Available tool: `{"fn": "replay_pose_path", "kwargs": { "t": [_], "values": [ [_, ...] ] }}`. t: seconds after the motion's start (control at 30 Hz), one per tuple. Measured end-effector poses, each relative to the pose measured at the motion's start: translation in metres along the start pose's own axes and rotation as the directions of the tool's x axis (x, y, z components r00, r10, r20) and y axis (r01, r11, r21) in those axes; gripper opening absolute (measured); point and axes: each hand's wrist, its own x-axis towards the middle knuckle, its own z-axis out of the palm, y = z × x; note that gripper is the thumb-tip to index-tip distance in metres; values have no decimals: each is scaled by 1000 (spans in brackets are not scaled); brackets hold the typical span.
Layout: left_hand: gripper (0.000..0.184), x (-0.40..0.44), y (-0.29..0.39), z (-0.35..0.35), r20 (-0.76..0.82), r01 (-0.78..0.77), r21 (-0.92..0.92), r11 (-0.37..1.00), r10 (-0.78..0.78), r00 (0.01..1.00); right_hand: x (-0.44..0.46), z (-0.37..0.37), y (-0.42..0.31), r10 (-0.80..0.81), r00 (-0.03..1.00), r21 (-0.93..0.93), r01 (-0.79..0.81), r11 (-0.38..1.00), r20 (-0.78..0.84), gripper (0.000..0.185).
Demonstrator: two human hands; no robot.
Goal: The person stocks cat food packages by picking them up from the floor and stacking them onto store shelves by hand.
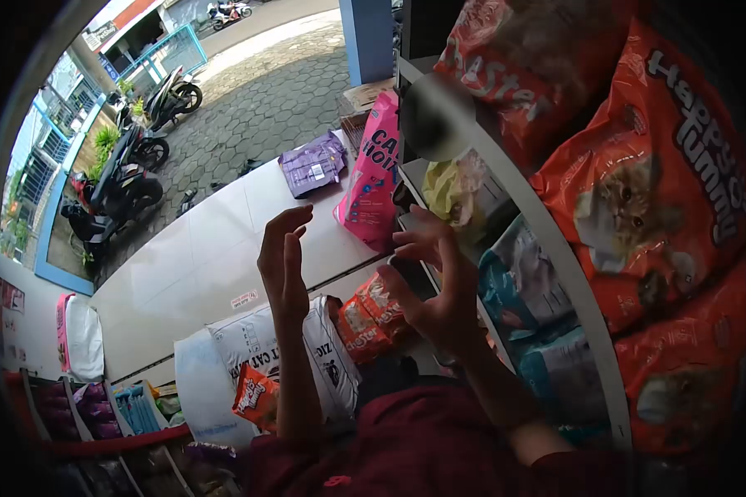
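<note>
My left hand (285, 265) is raised over the pale floor, fingers bent at the tips and the thumb apart, with nothing in it. Facing it, my right hand (436, 282) is open too, its fingers spread and curled. Orange Chester cat food packs (363, 325) lie below and between the hands. Beside my left forearm is a small orange Happy Tummy pack (257, 396), on top of white printed sacks (327, 352). A pink Cat Choize bag (371, 186) stands just beyond my right hand.
Large orange cat food bags (638, 190) fill the shelf (547, 195) at right, with teal packs (522, 277) beneath. A purple pack (313, 164) lies at the floor's far edge. Shelves with purple packs (98, 410) are at lower left. Motorcycles (116, 186) stand outside on paving.
</note>
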Motion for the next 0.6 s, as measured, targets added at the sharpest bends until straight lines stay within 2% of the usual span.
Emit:
{"fn": "replay_pose_path", "kwargs": {
  "t": [0.03,0.13,0.2,0.3,0.33,0.43,0.47,0.57,0.6],
  "values": [
    [43,19,7,13,77,-66,-44,997,69,995,3,-11,-10,-33,998,-23,32,999,-53,68],
    [43,75,29,51,223,-124,-157,980,158,962,18,-35,-36,-88,973,-111,65,992,-213,67],
    [44,114,42,76,266,-175,-215,961,231,936,31,-47,-48,-133,946,-169,85,982,-294,66],
    [45,178,59,114,329,-224,-331,917,335,883,63,-59,-65,-400,858,-545,176,820,-323,73],
    [46,195,61,128,351,-217,-385,897,359,865,74,-59,-68,-412,849,-566,170,807,-331,73],
    [53,243,66,174,329,-194,-495,847,389,860,110,-56,-63,-462,767,-765,-59,641,-446,84],
    [53,255,65,188,333,-194,-517,834,405,852,120,-54,-63,-474,756,-777,-71,625,-451,84],
    [61,273,55,224,548,-77,-382,921,293,783,143,-53,-57,-447,695,-788,-288,545,-563,91],
    [61,271,58,225,554,-72,-396,915,300,777,150,-55,-52,-451,690,-791,-300,534,-566,91]
  ]
}}
